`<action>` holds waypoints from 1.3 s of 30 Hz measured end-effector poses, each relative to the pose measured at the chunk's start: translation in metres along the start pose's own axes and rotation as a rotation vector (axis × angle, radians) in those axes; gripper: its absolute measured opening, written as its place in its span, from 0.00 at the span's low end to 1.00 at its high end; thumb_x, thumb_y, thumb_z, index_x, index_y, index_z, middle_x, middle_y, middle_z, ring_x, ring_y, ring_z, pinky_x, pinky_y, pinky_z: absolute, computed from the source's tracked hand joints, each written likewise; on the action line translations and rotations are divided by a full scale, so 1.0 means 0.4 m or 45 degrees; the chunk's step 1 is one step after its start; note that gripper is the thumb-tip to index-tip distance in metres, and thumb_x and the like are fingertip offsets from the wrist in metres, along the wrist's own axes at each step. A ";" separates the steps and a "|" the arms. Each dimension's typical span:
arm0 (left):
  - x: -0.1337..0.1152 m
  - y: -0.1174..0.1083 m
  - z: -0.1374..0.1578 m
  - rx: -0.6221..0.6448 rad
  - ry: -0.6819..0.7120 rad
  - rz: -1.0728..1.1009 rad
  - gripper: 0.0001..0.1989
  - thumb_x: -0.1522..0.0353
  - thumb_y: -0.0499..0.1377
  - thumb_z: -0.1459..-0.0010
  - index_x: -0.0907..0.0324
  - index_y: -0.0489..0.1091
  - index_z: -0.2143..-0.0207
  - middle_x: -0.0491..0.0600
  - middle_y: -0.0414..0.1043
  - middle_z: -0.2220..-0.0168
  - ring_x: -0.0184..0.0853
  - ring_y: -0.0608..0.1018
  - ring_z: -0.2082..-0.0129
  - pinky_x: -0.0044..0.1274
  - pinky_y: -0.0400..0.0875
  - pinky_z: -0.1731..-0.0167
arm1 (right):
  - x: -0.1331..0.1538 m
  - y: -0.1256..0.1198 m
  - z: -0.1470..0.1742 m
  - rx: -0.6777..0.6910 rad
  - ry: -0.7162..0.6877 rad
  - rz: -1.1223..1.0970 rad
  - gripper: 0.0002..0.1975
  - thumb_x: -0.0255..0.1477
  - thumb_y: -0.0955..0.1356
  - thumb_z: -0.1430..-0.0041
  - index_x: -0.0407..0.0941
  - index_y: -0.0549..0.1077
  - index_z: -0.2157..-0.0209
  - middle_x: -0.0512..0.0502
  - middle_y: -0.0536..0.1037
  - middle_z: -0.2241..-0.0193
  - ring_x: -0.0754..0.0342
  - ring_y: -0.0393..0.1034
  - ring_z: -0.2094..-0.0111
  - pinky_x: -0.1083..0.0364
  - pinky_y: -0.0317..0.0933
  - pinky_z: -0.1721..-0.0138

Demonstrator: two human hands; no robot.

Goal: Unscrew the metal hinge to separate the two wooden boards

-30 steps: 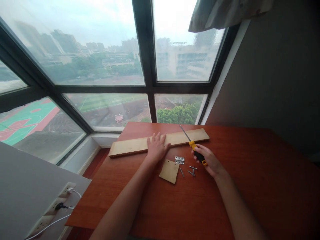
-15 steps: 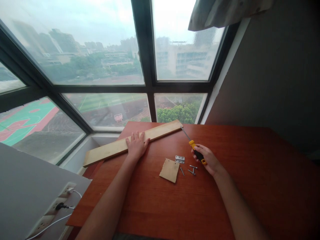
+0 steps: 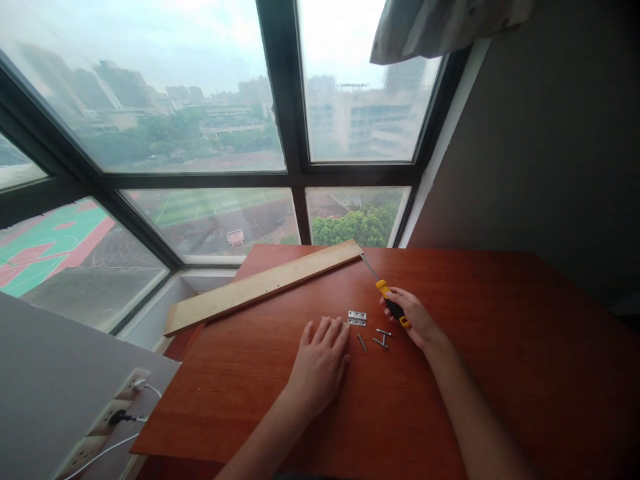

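My left hand [image 3: 320,363] lies flat, fingers stretched out, over the spot of the small square wooden piece, which it almost wholly covers. Just beyond its fingertips is a silver hinge [image 3: 357,318] with holes. Several screws [image 3: 362,343] lie loose to the right of that hand. In my right hand [image 3: 415,320] is a yellow and black screwdriver [image 3: 382,288], its shaft pointing away and to the left. The tip is at the right end of a long pale wooden board [image 3: 225,299]; whether it touches I cannot tell. Two small dark marks show near the board's front edge.
The red-brown table [image 3: 480,373] carries everything; the board's left end juts past its left edge. Large windows with dark frames [image 3: 210,180] stand behind it. At the lower left are wall sockets [image 3: 117,413] with plugs and cords. A grey wall [image 3: 540,147] rises on the right.
My left hand has left the long board and come nearer and to the right, onto the small wooden piece. My right hand still holds the screwdriver in the same place.
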State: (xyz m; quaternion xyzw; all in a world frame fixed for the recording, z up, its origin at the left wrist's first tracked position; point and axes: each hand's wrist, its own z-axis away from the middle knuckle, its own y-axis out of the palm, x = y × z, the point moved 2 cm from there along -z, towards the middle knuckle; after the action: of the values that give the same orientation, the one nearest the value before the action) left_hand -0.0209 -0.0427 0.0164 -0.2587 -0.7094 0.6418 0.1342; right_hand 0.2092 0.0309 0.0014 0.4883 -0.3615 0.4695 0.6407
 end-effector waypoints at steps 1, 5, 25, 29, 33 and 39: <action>0.014 0.001 0.006 -0.017 -0.051 -0.028 0.24 0.64 0.49 0.35 0.53 0.59 0.36 0.52 0.61 0.35 0.46 0.63 0.36 0.42 0.56 0.38 | 0.000 0.000 0.000 -0.003 0.000 0.000 0.16 0.40 0.74 0.52 0.44 0.72 0.66 0.51 0.74 0.72 0.61 0.64 0.77 0.61 0.55 0.79; 0.052 -0.006 0.005 -0.071 -0.196 -0.098 0.22 0.66 0.50 0.36 0.57 0.63 0.40 0.56 0.63 0.37 0.48 0.65 0.38 0.45 0.55 0.38 | 0.000 0.003 -0.002 -0.012 0.001 0.004 0.17 0.40 0.74 0.53 0.44 0.72 0.67 0.51 0.74 0.72 0.61 0.64 0.77 0.61 0.55 0.80; -0.069 0.075 -0.215 -0.094 0.168 -0.082 0.08 0.67 0.50 0.35 0.57 0.68 0.59 0.53 0.67 0.59 0.42 0.70 0.57 0.34 0.63 0.57 | -0.002 -0.005 -0.007 -0.062 -0.032 0.033 0.17 0.41 0.75 0.54 0.45 0.72 0.67 0.51 0.75 0.72 0.61 0.64 0.78 0.61 0.55 0.81; -0.010 0.058 -0.210 -0.071 0.090 -0.109 0.08 0.67 0.49 0.34 0.58 0.68 0.62 0.52 0.67 0.61 0.41 0.70 0.59 0.33 0.63 0.60 | 0.000 -0.004 -0.005 -0.053 -0.042 0.041 0.18 0.41 0.75 0.55 0.45 0.72 0.67 0.50 0.75 0.72 0.60 0.65 0.77 0.60 0.56 0.79; 0.014 0.047 -0.202 -0.040 0.032 -0.095 0.08 0.67 0.50 0.34 0.58 0.67 0.61 0.53 0.67 0.60 0.42 0.70 0.58 0.34 0.63 0.60 | 0.002 -0.004 -0.005 -0.054 -0.047 0.048 0.17 0.41 0.75 0.54 0.45 0.73 0.68 0.50 0.76 0.72 0.60 0.65 0.78 0.59 0.55 0.79; -0.032 0.053 -0.232 -0.097 0.113 -0.028 0.13 0.61 0.52 0.36 0.57 0.66 0.53 0.55 0.66 0.51 0.43 0.69 0.53 0.34 0.63 0.55 | 0.004 -0.013 -0.009 -0.096 -0.067 0.051 0.18 0.42 0.74 0.55 0.45 0.73 0.66 0.50 0.75 0.72 0.60 0.64 0.78 0.60 0.56 0.79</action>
State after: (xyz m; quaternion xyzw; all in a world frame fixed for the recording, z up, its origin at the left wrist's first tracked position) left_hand 0.0425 0.0292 0.0104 -0.2840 -0.7293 0.6008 0.1628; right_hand 0.2147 0.0342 0.0005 0.4685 -0.4055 0.4552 0.6394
